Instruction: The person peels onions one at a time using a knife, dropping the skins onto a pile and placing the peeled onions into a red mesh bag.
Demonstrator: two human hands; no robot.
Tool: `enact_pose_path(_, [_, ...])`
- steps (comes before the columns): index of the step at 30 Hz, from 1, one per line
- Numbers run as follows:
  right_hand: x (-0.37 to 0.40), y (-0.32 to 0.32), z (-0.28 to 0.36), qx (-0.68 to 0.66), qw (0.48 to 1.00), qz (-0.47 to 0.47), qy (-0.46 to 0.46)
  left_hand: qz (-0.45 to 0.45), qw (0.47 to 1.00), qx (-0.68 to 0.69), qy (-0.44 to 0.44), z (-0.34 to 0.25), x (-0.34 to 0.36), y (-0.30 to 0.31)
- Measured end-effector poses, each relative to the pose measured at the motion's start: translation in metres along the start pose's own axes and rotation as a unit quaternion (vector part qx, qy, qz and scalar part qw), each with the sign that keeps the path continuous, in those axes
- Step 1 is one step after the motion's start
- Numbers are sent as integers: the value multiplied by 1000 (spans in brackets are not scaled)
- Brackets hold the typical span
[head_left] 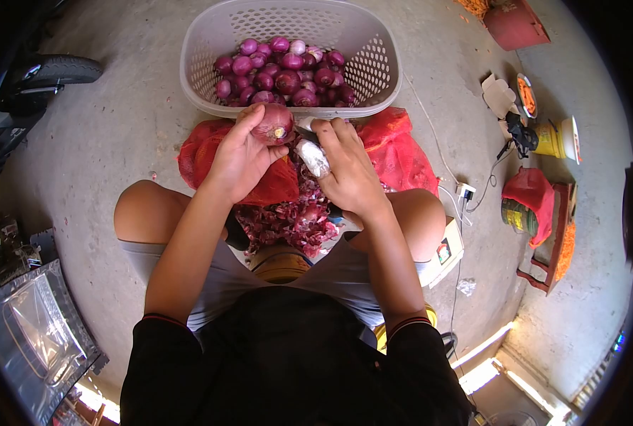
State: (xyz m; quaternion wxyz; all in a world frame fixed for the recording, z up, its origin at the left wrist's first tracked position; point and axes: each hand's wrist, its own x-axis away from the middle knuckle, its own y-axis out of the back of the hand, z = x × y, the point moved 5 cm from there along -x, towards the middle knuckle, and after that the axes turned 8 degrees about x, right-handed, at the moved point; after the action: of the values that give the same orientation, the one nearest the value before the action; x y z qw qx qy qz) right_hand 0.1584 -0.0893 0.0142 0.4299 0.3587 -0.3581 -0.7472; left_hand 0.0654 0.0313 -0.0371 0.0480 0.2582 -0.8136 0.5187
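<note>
Your left hand (239,162) is raised in front of you with the forearm coming up from the left knee; the wrist is bent a little inward, and the fingers and the thumb are closed around a red onion (274,124), which you hold just below the near rim of the basket (210,50). The onion is round, with a shiny dark purple skin, and its pale cut end faces toward you. Your right hand (350,175) comes from the other side, with the fingers curled and pointing to the onion; it clasps a knife (313,157), whose handle looks wrapped in something whitish and rough; the short grey blade lies just beside the onion, but I cannot tell if it touches it.

The basket is of pale plastic, oval, with walls full of small holes; inside it lies a heap of peeled onions (281,71), smooth and glossy, purple with some lighter ones. Under your hands there are red mesh sacks (404,153), soft and wrinkled, one on each side; between your knees lies a pile of peels (288,221), thin, dry and curled, in purple and pink. The floor (103,142) is grey concrete, rough and a little stained.
</note>
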Motion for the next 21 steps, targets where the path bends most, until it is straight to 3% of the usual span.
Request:
enact_pose_path(5, [0, 3, 5, 98, 995, 9, -9, -21, 999, -49, -12, 0, 0, 0])
enact_pose_path(21, [-1, 1, 1, 53, 999, 1, -2, 16, 996, -80, 17, 1, 1, 2])
